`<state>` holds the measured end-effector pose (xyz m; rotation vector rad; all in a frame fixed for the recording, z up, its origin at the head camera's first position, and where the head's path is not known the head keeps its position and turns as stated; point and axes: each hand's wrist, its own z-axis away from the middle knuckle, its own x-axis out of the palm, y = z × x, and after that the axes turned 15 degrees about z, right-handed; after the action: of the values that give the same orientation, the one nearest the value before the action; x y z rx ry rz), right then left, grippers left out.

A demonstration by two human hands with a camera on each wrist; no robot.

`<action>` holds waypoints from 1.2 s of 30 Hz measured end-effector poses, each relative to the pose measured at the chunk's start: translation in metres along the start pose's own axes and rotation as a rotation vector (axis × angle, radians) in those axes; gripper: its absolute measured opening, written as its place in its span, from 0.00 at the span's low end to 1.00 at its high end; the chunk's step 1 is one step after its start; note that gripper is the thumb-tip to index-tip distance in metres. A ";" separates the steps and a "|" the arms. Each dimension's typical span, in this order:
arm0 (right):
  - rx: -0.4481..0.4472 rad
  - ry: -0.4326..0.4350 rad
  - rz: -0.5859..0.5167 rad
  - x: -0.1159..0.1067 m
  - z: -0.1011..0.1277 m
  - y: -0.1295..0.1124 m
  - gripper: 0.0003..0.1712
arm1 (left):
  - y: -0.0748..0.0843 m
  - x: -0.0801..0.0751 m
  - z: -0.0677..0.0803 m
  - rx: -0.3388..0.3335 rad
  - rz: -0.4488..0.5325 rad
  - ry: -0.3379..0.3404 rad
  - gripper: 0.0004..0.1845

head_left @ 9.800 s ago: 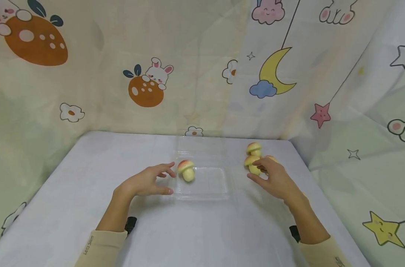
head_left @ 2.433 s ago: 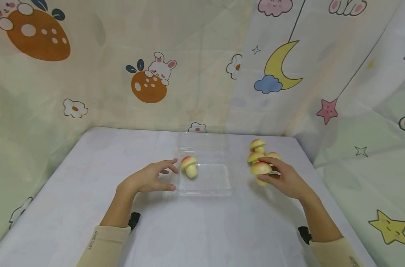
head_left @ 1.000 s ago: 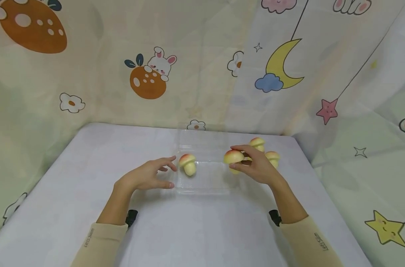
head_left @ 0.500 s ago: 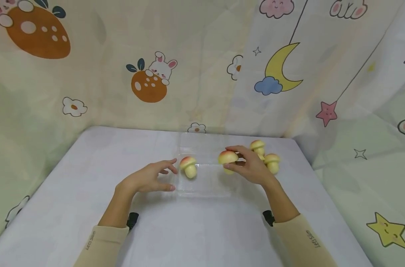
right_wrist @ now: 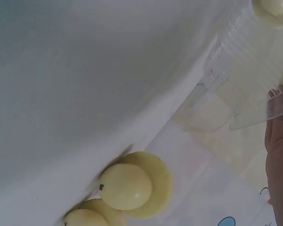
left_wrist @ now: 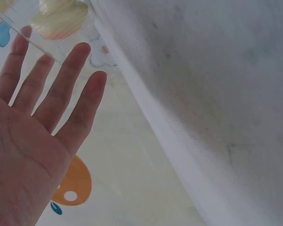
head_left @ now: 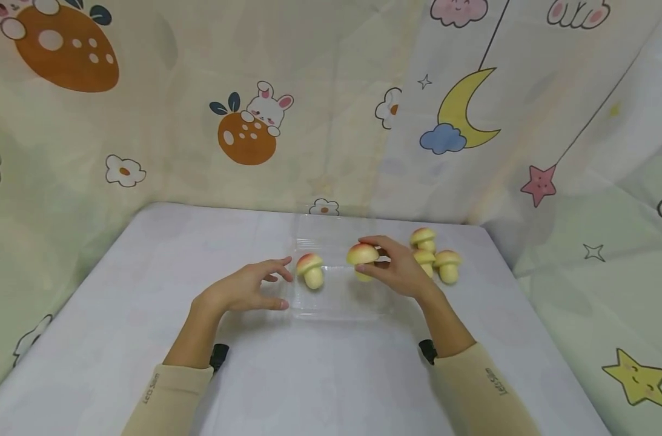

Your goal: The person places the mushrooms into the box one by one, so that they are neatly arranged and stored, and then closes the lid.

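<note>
My right hand [head_left: 396, 266] pinches a toy mushroom [head_left: 361, 254] with a reddish-yellow cap and pale stalk, thumb in front and fingers behind. This mushroom is over the right part of a clear plastic box [head_left: 336, 306]; whether it touches the bottom cannot be told. Inside the box, at the left, stands another toy mushroom [head_left: 311, 270], tilted slightly. My left hand [head_left: 249, 287] is at the box's left side, fingers spread and holding nothing. In the left wrist view its fingers [left_wrist: 68, 89] lie near the box wall.
Three more toy mushrooms [head_left: 447, 266] are grouped on the white table [head_left: 320, 381] to the right of the box. The box's raised clear lid [head_left: 333, 230] is on its far side. A cartoon-printed cloth [head_left: 331, 121] hangs behind the table.
My right hand took a mushroom from the group at the right and carried it left over the box. During the last second it moved further left. My left hand has stayed at the box.
</note>
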<state>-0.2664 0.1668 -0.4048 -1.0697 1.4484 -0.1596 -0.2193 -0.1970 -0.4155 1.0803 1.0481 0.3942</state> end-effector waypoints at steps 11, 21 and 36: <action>0.013 -0.031 0.011 0.014 -0.014 -0.007 0.34 | 0.000 -0.001 0.003 -0.006 -0.012 0.016 0.32; 0.036 -0.070 0.056 0.021 -0.019 -0.008 0.34 | 0.002 0.000 0.000 0.006 -0.015 -0.004 0.30; 0.039 -0.115 0.152 0.032 -0.022 -0.005 0.36 | 0.004 0.001 0.000 -0.001 -0.001 0.002 0.29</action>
<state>-0.2766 0.1320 -0.4191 -0.9189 1.4107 -0.0176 -0.2177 -0.1949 -0.4125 1.0780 1.0505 0.3953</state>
